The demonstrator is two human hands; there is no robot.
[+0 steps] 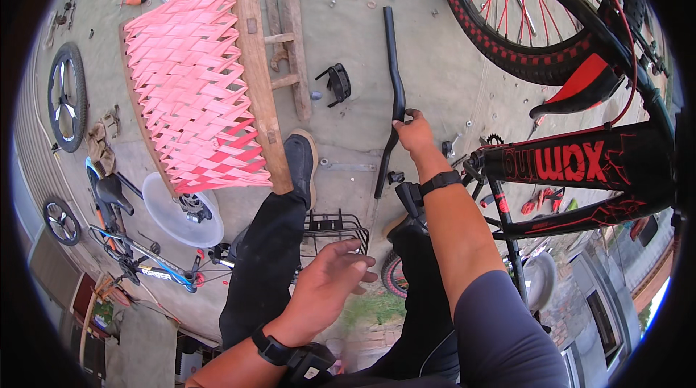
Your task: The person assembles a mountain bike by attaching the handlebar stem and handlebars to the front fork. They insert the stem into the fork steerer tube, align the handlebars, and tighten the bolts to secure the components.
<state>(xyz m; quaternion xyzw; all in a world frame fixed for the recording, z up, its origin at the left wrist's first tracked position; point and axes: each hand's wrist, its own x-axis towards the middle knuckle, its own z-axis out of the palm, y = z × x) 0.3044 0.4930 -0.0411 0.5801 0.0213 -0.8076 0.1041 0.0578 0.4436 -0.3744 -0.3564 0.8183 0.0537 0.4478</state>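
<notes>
My right hand (415,133) is closed around a black bicycle handlebar (393,62), gripping it below its middle bend. The bar stands lengthwise in front of me, its far end reaching toward the floor. My left hand (332,281) hangs between my legs over a black wire rack (332,225). Its fingers are apart and loosely bent, and it holds nothing. Close to the bar's near end is a small black clamp-like part (396,177). To the right stands a black and red bicycle frame (565,160), with a saddle (580,89) and a red-spoked wheel (522,4).
At left stands a wooden stool (261,76) with a pink woven seat. Wrenches (348,165) and a black bracket (338,84) lie on the floor. Further left are a blue bicycle (156,270), a white basin (183,214) and a loose wheel (67,97).
</notes>
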